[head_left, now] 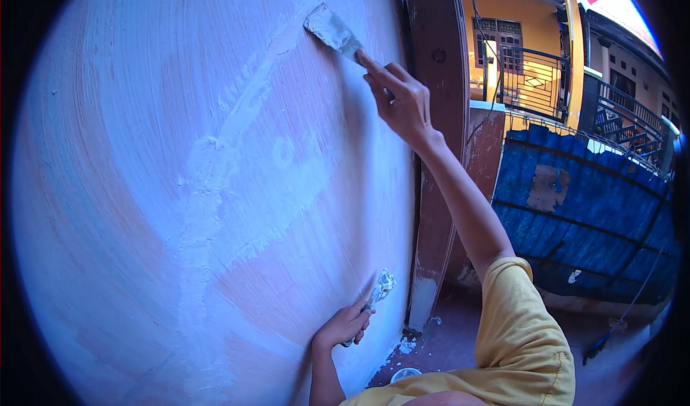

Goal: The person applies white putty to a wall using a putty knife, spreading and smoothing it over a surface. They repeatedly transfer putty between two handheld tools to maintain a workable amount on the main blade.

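Note:
My right hand (405, 104) is stretched up, its fingers wrapped round a wide putty knife (332, 30). White filler coats that blade, which lies against the wall (136, 140) at the upper end of a slanting band of fresh filler (248, 104). Lower down, beside the wall, my left hand (345, 326) grips a second putty knife (382, 285). A lump of filler sits on its raised blade, and its handle is mostly hidden by the fingers. The wall is pale with pinkish patches and brushed streaks.
A brown wooden post (440, 82) borders the wall on the right. Filler crumbs (407, 345) and a round white container (405, 374) are on the floor below. Farther right stand a blue sheet fence (575, 190) and a broom (598, 346).

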Motion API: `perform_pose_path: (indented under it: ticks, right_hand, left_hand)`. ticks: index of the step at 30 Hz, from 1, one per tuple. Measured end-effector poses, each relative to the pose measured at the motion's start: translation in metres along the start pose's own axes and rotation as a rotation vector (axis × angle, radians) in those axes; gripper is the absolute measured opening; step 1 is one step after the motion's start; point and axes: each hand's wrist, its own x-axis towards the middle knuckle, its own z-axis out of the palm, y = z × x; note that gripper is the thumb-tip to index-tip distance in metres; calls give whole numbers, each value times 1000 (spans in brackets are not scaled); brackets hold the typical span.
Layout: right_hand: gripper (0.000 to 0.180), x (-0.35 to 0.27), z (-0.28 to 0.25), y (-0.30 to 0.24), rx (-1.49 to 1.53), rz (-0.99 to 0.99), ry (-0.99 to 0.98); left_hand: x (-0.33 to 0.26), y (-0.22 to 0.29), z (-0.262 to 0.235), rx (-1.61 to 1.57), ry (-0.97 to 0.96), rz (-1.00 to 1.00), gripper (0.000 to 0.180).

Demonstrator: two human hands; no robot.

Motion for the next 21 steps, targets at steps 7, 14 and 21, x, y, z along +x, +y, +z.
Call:
perform_pose_path:
  ticks: [7, 14, 21]
  right_hand:
    - [51, 4, -5, -1, -5, -274, 98]
    - [51, 16, -9, 19, -55, -257, -82]
    - [31, 41, -84, -8, -262, -96, -212]
  left_hand:
    - [-2, 3, 2, -18, -5, 2, 25]
    - [0, 1, 1, -23, -6, -2, 26]
    - [1, 1, 2, 2, 6, -20, 25]
